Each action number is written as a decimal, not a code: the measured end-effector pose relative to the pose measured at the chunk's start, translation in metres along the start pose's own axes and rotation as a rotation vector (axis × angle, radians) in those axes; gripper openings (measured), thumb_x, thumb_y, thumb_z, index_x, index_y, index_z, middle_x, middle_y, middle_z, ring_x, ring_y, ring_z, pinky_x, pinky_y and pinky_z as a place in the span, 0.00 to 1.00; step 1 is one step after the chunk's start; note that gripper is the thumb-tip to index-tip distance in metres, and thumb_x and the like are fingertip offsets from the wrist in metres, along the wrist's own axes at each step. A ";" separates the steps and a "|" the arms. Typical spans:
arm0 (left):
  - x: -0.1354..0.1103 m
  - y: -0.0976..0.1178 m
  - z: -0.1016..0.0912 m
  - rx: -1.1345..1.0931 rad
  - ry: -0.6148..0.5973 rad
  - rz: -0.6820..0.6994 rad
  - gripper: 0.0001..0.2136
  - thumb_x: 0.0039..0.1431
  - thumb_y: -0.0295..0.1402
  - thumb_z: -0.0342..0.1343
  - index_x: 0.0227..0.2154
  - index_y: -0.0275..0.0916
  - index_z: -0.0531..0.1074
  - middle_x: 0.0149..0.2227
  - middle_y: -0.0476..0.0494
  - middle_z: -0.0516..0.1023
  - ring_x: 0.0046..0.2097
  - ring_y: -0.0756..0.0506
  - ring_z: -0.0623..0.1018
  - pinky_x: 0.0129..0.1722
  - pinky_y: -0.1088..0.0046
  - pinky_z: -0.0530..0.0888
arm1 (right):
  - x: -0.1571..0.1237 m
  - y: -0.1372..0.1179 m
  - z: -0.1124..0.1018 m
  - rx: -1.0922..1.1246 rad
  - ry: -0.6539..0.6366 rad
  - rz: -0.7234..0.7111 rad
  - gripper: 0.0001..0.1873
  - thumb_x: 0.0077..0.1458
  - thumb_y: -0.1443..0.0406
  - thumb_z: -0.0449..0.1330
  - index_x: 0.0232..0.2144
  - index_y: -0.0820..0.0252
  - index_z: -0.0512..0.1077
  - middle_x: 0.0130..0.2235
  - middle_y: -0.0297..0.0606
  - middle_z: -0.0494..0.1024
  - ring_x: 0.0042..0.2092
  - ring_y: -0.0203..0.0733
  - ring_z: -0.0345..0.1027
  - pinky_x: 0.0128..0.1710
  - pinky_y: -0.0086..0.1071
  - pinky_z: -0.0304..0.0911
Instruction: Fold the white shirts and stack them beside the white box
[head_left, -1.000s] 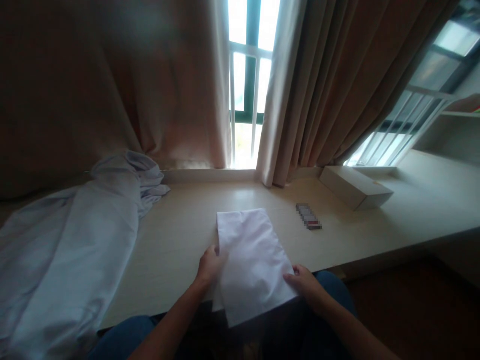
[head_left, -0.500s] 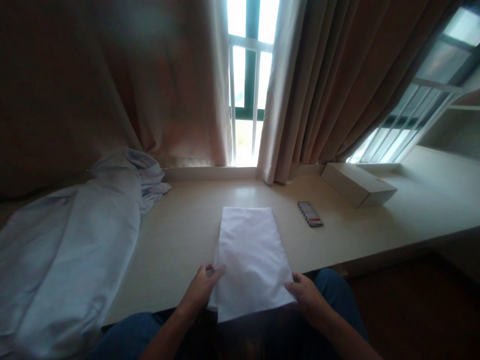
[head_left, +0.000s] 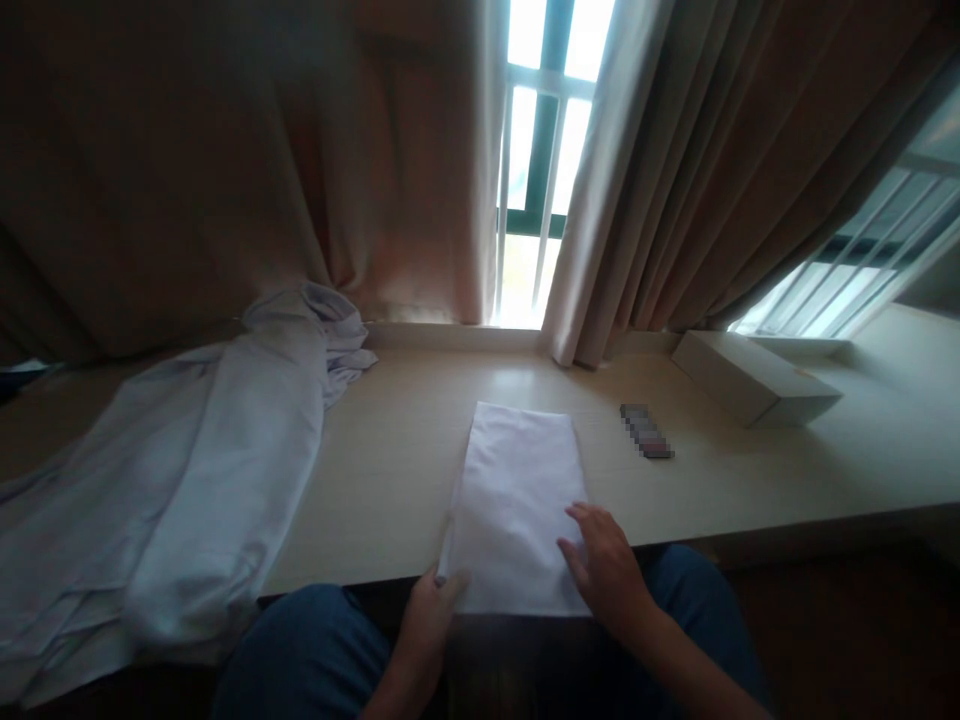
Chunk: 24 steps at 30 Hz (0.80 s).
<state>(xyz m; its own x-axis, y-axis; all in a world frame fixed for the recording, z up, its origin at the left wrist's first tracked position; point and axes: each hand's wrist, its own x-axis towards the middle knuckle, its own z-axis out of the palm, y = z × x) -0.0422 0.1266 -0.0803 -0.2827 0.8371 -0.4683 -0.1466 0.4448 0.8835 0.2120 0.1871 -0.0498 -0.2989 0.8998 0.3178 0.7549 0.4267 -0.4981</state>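
Note:
A folded white cloth [head_left: 517, 490] lies on the pale wooden table [head_left: 390, 470], its near end at the table's front edge. My left hand [head_left: 433, 610] pinches the cloth's near left corner, fingers closed on it. My right hand [head_left: 604, 565] rests flat on the cloth's near right part, fingers stretched out. My knees in blue trousers [head_left: 315, 650] are under the table edge.
A heap of pale crumpled fabric [head_left: 202, 460] covers the table's left side. A small dark flat object [head_left: 645, 432] lies right of the cloth. A white box [head_left: 754, 377] stands at the back right. Brown curtains [head_left: 712, 170] hang before a barred window [head_left: 540, 160].
The folded cloth has been straightened and now lies square to the table edge. My right hand moved from the cloth's edge onto its top; my left hand slid down to the near corner.

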 end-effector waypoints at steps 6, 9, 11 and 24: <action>-0.007 0.006 0.005 -0.116 -0.052 0.107 0.21 0.52 0.43 0.57 0.46 0.35 0.71 0.39 0.39 0.80 0.38 0.41 0.79 0.36 0.65 0.76 | 0.073 0.003 0.030 -0.203 -0.292 0.002 0.30 0.63 0.50 0.47 0.64 0.49 0.55 0.67 0.40 0.50 0.68 0.55 0.35 0.63 0.57 0.33; -0.011 0.012 0.015 0.080 0.001 0.304 0.21 0.53 0.44 0.55 0.46 0.36 0.71 0.42 0.40 0.79 0.44 0.40 0.77 0.43 0.66 0.74 | 0.091 0.029 0.042 -0.272 -0.371 0.066 0.30 0.64 0.48 0.43 0.65 0.48 0.53 0.68 0.40 0.48 0.69 0.52 0.33 0.63 0.57 0.30; -0.011 0.017 0.027 0.178 -0.002 0.414 0.19 0.55 0.44 0.53 0.46 0.37 0.71 0.42 0.41 0.79 0.43 0.42 0.77 0.44 0.68 0.72 | 0.100 0.043 0.044 -0.309 -0.381 0.062 0.30 0.65 0.48 0.41 0.65 0.47 0.51 0.69 0.39 0.45 0.69 0.50 0.32 0.63 0.56 0.28; 0.019 0.001 0.046 0.284 -0.105 0.183 0.11 0.54 0.40 0.54 0.32 0.37 0.74 0.32 0.40 0.79 0.34 0.44 0.77 0.32 0.71 0.68 | 0.138 0.069 0.030 -0.408 -0.427 -0.048 0.30 0.64 0.50 0.44 0.64 0.51 0.54 0.68 0.40 0.48 0.68 0.51 0.35 0.63 0.54 0.30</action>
<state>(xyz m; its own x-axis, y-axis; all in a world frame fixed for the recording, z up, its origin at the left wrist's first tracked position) -0.0041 0.1582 -0.0883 -0.1787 0.9326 -0.3135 0.1712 0.3432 0.9235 0.2050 0.3434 -0.0647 -0.4831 0.8733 -0.0629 0.8728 0.4746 -0.1140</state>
